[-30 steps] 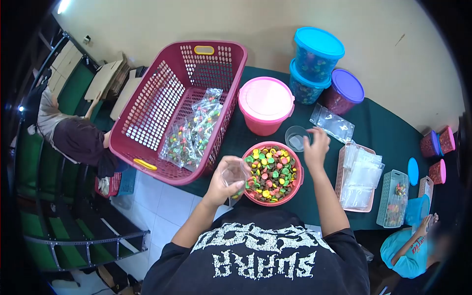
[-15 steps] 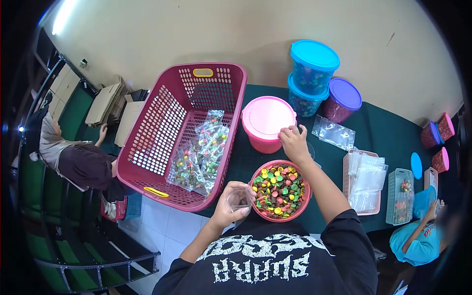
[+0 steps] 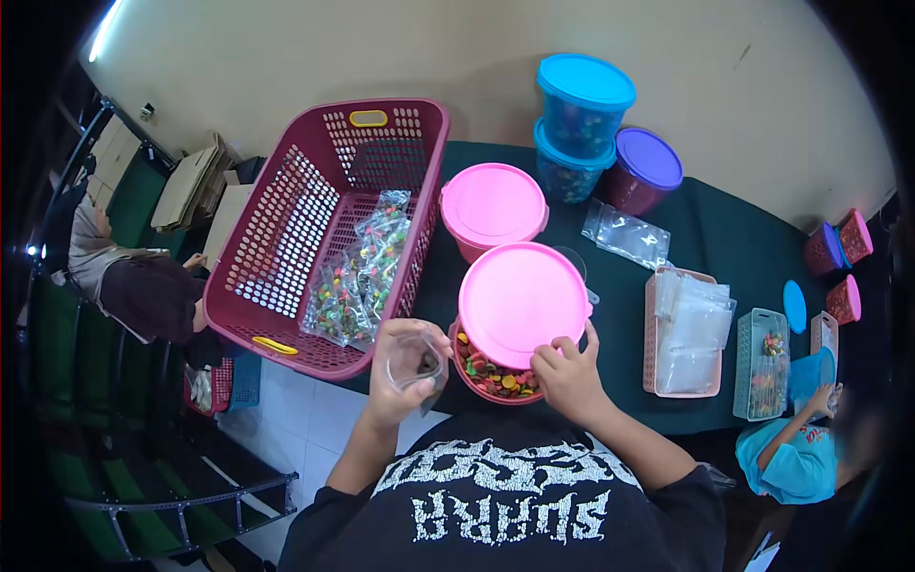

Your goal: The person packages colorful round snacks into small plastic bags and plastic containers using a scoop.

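My left hand (image 3: pixel 405 386) is wrapped round a clear plastic bag (image 3: pixel 416 360), its mouth open and facing up, left of the tub. My right hand (image 3: pixel 570 381) grips the near edge of a pink round lid (image 3: pixel 524 303). That lid overlaps the far part of the open tub (image 3: pixel 459 367); its near side stays uncovered. Brown, yellow and red button-shaped sweets (image 3: pixel 510 381) show there. Just beyond, a pink tub (image 3: pixel 494 205) has its own lid on.
A maroon basket (image 3: pixel 434 181) with filled packets (image 3: pixel 367 262) stands left. Blue-lidded tubs (image 3: pixel 583 86) and a purple-lidded tub (image 3: pixel 648 162) are behind. Flat bags (image 3: pixel 691 324) fill a pink tray on the right. Two other people sit at the left and right sides.
My right hand has brought a pink lid from beside the closed tub over the sweets, covering most of them. The bag in my left hand has shifted left in view.
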A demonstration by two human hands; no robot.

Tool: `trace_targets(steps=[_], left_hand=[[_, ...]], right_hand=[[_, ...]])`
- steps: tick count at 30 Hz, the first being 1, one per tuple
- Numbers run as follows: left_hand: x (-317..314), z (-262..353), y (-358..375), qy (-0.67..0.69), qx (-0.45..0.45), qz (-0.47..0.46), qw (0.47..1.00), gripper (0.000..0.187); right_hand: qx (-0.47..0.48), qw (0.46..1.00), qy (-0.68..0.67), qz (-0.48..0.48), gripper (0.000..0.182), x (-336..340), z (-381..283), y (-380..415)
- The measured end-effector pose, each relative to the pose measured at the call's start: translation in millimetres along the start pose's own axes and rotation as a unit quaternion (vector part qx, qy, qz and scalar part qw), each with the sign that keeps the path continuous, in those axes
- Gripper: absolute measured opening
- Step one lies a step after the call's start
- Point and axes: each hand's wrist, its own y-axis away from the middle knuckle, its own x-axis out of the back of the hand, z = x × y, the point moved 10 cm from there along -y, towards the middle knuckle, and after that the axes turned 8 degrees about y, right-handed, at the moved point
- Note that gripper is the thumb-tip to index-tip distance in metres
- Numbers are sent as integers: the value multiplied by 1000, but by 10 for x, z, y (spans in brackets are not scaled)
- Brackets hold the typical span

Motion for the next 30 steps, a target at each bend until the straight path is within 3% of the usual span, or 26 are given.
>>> trace_targets(steps=[4,10,20,22,23,25,26,28,29,30], left_hand=[[-125,39,-31,-22,-18,-6,1000,61],[-261,42,-63,4,-28,17,999,57],[-395,40,-15,-22,-29,29,999,45],[-450,34,-26,-12,-36,18,999,44],[-491,-21,-35,-32,-17,13,999,49],[-609,-115,-53,-81,31,-39,995,53],[-634,-114,-90,-80,32,-41,995,53],[-943,-202,-114,-181,46,-167,968,50],[-1019,-214,-127,-200,37,-172,964,47],[-1061,-245,-128,-199,37,-175,963,47]], right_hand=[[8,1000,2,-13,18,-27,-84,196],[34,988,-136,-65,20,-226,-208,259],[58,982,-152,-94,23,-418,-247,331],[-36,966,-250,-46,36,-177,-24,251],[-32,966,-252,-45,36,-69,-12,195],[-162,882,-441,0,50,113,280,127],[-164,883,-441,0,50,178,301,82],[-116,797,-590,63,60,411,289,-21],[-100,809,-576,65,47,551,266,-49],[-101,809,-575,67,47,585,275,-29]])
